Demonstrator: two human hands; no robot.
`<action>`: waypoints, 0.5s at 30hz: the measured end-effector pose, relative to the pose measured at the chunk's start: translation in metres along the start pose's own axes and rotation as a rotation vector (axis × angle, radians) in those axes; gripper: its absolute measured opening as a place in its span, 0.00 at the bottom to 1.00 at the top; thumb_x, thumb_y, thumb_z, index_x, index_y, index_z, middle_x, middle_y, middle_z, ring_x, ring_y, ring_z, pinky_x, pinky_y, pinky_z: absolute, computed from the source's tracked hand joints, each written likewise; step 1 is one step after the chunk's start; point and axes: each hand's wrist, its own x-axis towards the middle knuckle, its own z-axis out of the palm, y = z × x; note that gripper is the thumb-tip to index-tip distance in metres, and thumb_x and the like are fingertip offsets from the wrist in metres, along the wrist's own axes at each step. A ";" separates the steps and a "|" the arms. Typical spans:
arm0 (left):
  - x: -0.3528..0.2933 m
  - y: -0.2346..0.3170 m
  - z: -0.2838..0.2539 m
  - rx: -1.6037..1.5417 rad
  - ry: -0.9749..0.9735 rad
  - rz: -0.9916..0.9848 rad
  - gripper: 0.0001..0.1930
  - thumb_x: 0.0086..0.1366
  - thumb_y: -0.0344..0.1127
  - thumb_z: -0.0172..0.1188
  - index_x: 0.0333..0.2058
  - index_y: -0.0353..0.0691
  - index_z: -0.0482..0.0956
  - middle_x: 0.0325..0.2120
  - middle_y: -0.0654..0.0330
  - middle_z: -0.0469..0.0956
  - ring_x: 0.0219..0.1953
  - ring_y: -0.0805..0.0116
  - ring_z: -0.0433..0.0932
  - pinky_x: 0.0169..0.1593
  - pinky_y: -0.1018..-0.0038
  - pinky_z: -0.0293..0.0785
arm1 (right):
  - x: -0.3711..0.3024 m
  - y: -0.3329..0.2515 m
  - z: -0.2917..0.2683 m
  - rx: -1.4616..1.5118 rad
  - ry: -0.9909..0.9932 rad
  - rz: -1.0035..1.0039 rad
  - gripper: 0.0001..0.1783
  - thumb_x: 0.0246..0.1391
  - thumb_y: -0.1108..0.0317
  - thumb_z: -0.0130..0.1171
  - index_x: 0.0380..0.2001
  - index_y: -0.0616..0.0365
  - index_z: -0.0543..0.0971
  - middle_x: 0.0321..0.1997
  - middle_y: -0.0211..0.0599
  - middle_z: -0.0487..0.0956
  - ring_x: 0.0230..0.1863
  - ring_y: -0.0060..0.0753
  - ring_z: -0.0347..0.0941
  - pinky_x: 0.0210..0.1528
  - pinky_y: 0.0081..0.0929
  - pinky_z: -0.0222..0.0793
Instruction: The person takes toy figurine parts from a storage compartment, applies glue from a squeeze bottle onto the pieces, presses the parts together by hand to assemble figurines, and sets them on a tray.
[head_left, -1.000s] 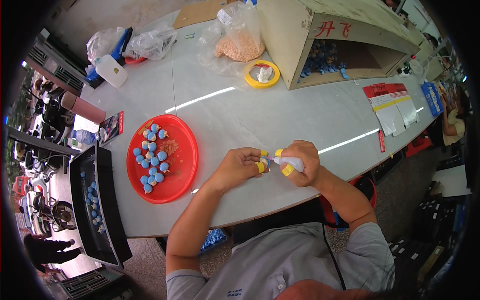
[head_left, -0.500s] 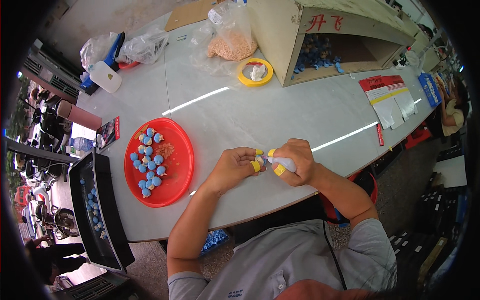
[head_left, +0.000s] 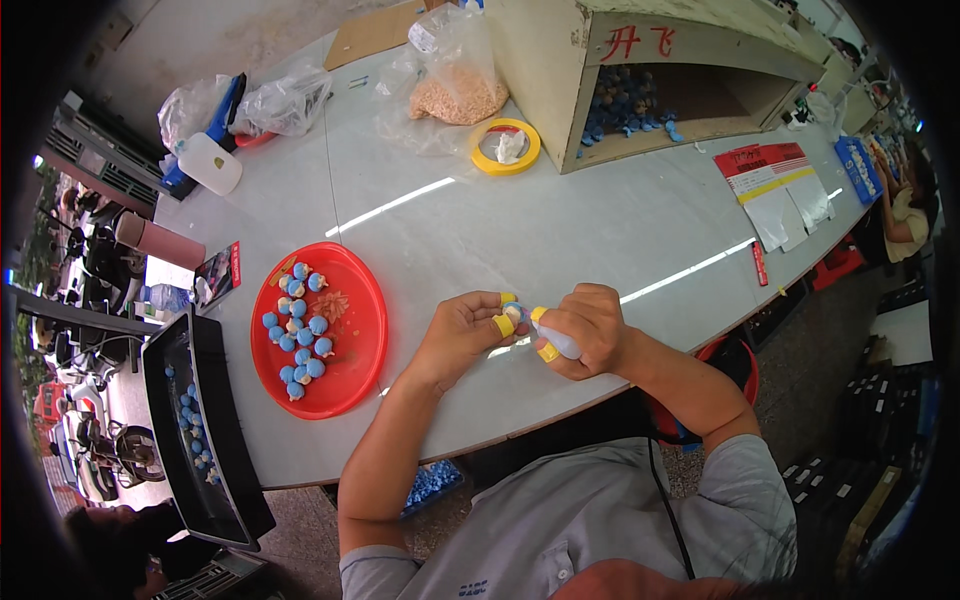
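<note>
At the frame's centre, my left hand (head_left: 462, 330) pinches a small blue-and-pale piece (head_left: 514, 312) while my right hand (head_left: 588, 328) grips a whitish squeeze bottle (head_left: 562, 344), where too hard a squeeze could smear the piece.

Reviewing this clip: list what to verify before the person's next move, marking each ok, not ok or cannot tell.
1. Left hand holds the small blue-and-cream piece: ok.
2. Right hand grips the translucent plastic squeeze bottle: ok.
3. Bottle touching the piece: cannot tell, too small.
4. Yellow finger covers on both thumbs and forefingers: ok.
5. Round red plastic tray resting on the glossy grey tabletop: ok.
</note>
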 end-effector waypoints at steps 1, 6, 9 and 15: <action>0.000 0.000 0.000 0.004 -0.008 0.002 0.20 0.64 0.28 0.60 0.52 0.22 0.69 0.44 0.49 0.78 0.45 0.63 0.80 0.47 0.76 0.78 | 0.000 0.000 0.000 0.003 -0.001 0.003 0.14 0.34 0.70 0.66 0.28 0.59 0.75 0.15 0.32 0.71 0.13 0.32 0.67 0.17 0.27 0.59; 0.000 0.001 0.001 0.008 0.001 0.004 0.20 0.64 0.28 0.59 0.52 0.22 0.69 0.43 0.50 0.78 0.45 0.64 0.80 0.46 0.76 0.78 | 0.001 0.000 0.002 0.036 0.034 -0.016 0.11 0.38 0.71 0.63 0.28 0.61 0.75 0.13 0.31 0.69 0.11 0.31 0.62 0.16 0.26 0.54; -0.001 0.002 0.002 0.004 0.009 0.003 0.20 0.64 0.27 0.59 0.52 0.23 0.69 0.43 0.49 0.78 0.45 0.64 0.80 0.46 0.77 0.78 | 0.000 0.001 0.002 0.032 0.034 -0.010 0.11 0.38 0.71 0.63 0.27 0.61 0.75 0.13 0.31 0.69 0.11 0.31 0.62 0.16 0.26 0.55; 0.000 0.000 0.001 -0.009 0.015 0.010 0.19 0.64 0.27 0.59 0.51 0.23 0.69 0.43 0.49 0.78 0.45 0.63 0.80 0.47 0.76 0.78 | 0.000 0.001 0.003 0.040 0.032 -0.011 0.11 0.37 0.71 0.63 0.27 0.61 0.75 0.13 0.31 0.69 0.11 0.31 0.63 0.16 0.26 0.55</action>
